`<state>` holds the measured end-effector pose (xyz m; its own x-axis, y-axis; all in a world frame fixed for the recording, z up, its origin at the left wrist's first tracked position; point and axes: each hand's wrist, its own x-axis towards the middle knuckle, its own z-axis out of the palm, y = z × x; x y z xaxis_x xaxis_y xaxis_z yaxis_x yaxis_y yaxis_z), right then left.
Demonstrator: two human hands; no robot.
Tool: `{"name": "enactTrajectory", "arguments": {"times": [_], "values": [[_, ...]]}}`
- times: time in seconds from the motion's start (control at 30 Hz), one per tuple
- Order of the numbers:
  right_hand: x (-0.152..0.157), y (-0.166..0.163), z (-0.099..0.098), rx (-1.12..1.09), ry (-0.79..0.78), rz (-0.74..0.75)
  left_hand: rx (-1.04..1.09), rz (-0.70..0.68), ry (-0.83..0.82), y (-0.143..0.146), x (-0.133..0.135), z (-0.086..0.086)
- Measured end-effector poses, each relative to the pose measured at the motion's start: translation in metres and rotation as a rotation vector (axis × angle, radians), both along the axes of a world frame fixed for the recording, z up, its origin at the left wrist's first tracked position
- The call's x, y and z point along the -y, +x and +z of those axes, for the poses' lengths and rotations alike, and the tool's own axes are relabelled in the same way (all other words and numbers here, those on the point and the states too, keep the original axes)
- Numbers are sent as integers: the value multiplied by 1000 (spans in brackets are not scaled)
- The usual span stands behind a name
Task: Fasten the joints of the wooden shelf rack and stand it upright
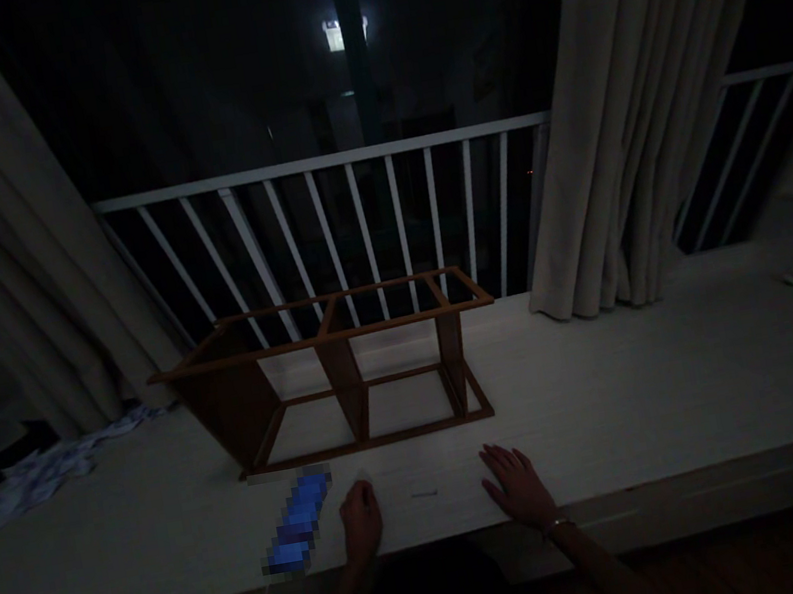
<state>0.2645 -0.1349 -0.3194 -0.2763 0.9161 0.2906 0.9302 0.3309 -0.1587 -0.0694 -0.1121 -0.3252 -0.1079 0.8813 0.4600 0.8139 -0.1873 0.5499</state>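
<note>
A brown wooden shelf frame lies on its side on the pale ledge. In front of it my left hand rests with its fingers curled together; whether anything is inside them is too dark to see. My right hand lies flat on the ledge with fingers spread, a bracelet at its wrist. Between both hands sits a small thin metal piece, perhaps a screw, touched by neither. Left of my left hand is a phone-shaped device with a pixelated blue screen and a white cable.
The pale ledge runs along the window. Behind the frame stands a white railing, with grey curtains on both sides. Crumpled patterned cloth or paper lies at the left. The room is dim.
</note>
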Motion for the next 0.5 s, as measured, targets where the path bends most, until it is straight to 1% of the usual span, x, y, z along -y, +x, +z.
{"name": "enactTrajectory", "arguments": {"times": [0.23,0.4,0.5], "values": [[-1,0,-2,-5,-10,2,1,6,0,0,2,2],[1,0,2,-16,-11,14,-8,-23,-35,0,3,2],[1,0,5,-21,-19,6,-4,-11,-56,1,2,1]]}}
